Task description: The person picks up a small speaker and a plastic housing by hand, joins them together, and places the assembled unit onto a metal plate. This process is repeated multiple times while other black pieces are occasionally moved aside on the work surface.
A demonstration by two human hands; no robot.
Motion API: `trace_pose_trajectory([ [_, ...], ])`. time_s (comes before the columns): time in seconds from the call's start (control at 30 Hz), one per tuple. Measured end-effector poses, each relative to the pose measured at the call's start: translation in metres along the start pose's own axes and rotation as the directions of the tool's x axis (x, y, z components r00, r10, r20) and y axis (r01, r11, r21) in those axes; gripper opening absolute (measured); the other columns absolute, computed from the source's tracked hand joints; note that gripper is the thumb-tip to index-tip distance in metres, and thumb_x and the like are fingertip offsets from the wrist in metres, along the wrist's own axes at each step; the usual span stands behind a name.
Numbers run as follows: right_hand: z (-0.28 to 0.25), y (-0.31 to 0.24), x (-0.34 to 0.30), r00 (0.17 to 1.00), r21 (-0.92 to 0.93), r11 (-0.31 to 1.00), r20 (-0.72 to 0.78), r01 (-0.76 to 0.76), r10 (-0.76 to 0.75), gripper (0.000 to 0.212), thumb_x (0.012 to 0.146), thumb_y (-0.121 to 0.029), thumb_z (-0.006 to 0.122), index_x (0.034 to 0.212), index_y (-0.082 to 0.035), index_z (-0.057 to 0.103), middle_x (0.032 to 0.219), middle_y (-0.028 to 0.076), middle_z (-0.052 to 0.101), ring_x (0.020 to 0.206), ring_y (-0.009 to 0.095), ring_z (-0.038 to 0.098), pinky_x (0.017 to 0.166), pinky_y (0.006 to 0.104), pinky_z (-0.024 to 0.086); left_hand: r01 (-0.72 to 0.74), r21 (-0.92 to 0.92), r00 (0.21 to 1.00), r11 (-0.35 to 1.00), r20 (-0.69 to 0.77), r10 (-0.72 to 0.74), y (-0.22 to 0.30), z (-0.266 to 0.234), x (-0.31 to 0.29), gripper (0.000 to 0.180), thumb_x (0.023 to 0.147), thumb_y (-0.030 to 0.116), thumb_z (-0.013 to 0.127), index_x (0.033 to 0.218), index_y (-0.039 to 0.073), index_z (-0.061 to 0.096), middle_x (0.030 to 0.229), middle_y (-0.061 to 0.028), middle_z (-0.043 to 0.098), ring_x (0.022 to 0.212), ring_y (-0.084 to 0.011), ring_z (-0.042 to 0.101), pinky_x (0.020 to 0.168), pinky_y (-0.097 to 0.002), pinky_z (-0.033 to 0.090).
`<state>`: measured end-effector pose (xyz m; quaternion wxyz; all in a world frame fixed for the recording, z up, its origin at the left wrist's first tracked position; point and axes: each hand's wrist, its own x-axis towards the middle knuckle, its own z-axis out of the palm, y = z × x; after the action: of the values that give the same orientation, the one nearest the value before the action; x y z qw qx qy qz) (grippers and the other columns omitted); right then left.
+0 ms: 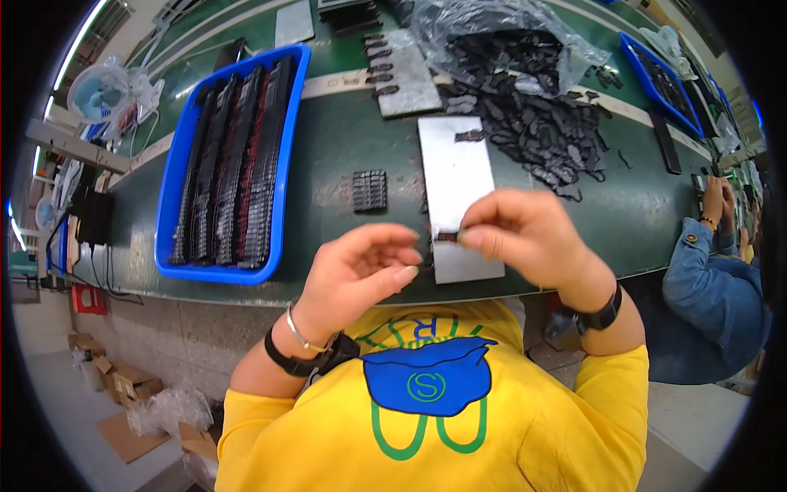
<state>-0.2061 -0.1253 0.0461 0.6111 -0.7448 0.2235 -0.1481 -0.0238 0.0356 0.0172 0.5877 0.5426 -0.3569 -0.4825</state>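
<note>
My right hand pinches a small black part with reddish wires over the lower half of a pale metal plate. Left of the plate, my left hand is held with its fingers apart and curved, nothing in them. A similar black part lies across the upper end of the plate. On the green table, a neat block of black parts sits just beyond my left hand.
A blue tray with rows of black parts stands at the left. Loose black pieces spill from a clear plastic bag. Another metal plate carries several parts along its edge. A co-worker in a denim sleeve sits at the right.
</note>
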Motion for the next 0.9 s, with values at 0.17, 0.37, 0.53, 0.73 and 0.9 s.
trace_pose_trajectory([
  [0.17, 0.027, 0.022, -0.023, 0.997, 0.166, 0.983, 0.042, -0.072, 0.065, 0.021, 0.082, -0.005, 0.073, 0.1, 0.003, 0.065, 0.08, 0.002, 0.065, 0.07, 0.007, 0.059, 0.062, 0.0223, 0.048, 0.148, -0.16, 0.974, 0.976, 0.196, -0.115, -0.006, 0.005, 0.006, 0.016, 0.087, 0.001, 0.064, 0.103, -0.003, 0.065, 0.092, -0.0098, 0.069, 0.077, -0.0109, 0.066, 0.067, -0.0222, 0.055],
  [0.37, 0.035, 0.023, -0.027, 0.952, -0.218, 0.931, -0.025, 0.294, -0.306, 0.027, 0.076, -0.004, 0.076, 0.099, 0.002, 0.065, 0.081, 0.008, 0.066, 0.067, 0.016, 0.063, 0.06, 0.0263, 0.05, 0.155, -0.043, 0.983, 0.987, 0.109, -0.15, -0.012, 0.007, 0.002, 0.013, 0.089, -0.001, 0.063, 0.102, -0.003, 0.066, 0.082, -0.0088, 0.069, 0.068, -0.0108, 0.065, 0.064, -0.0218, 0.055],
  [0.53, 0.038, 0.03, -0.028, 0.875, -0.411, 0.801, -0.019, 0.435, -0.484, 0.032, 0.071, -0.004, 0.076, 0.1, -0.001, 0.063, 0.08, 0.012, 0.065, 0.068, 0.027, 0.065, 0.059, 0.0334, 0.052, 0.17, -0.047, 0.979, 0.984, 0.125, -0.163, -0.014, 0.01, 0.0, 0.012, 0.088, -0.002, 0.063, 0.099, -0.003, 0.067, 0.088, -0.0085, 0.069, 0.073, -0.0104, 0.065, 0.065, -0.0217, 0.054],
  [0.73, 0.04, 0.032, -0.03, 0.879, -0.463, 0.788, -0.038, 0.407, -0.476, 0.032, 0.071, -0.004, 0.074, 0.1, -0.002, 0.063, 0.079, 0.011, 0.065, 0.07, 0.028, 0.066, 0.059, 0.035, 0.053, -0.404, 0.477, 0.912, 0.781, 0.138, 0.387, -0.017, 0.015, 0.005, 0.017, 0.078, -0.005, 0.071, 0.094, 0.001, 0.069, 0.09, -0.0076, 0.065, 0.08, -0.0158, 0.063, 0.067, -0.0247, 0.05],
  [0.9, 0.042, 0.032, -0.029, 0.87, -0.477, 0.778, -0.057, 0.408, -0.491, 0.032, 0.071, -0.002, 0.073, 0.102, -0.002, 0.064, 0.08, 0.01, 0.066, 0.071, 0.027, 0.067, 0.059, 0.0337, 0.053, -0.552, 0.621, 0.814, 0.556, 0.258, 0.52, -0.011, 0.017, 0.005, 0.023, 0.07, -0.005, 0.076, 0.09, 0.004, 0.07, 0.083, -0.0072, 0.061, 0.075, -0.0198, 0.059, 0.065, -0.0273, 0.047],
])
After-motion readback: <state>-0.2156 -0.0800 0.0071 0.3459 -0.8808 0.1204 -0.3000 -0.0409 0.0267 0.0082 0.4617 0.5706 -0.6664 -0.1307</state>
